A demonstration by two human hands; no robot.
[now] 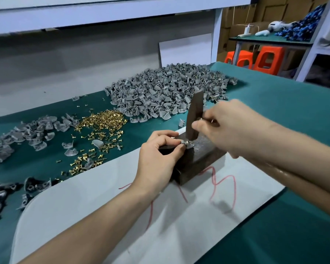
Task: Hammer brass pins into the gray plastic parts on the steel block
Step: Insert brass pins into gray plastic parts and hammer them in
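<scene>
Atop the steel block (196,164), at its left edge, the left hand (158,155) pinches a gray plastic part (189,145) while the right hand (232,126), curled round the hammer (194,115), holds its near-upright head directly over that part.

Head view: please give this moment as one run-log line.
step: pin strike | left hand: pinches part on block | right hand: grips hammer | hammer tip: at part
</scene>
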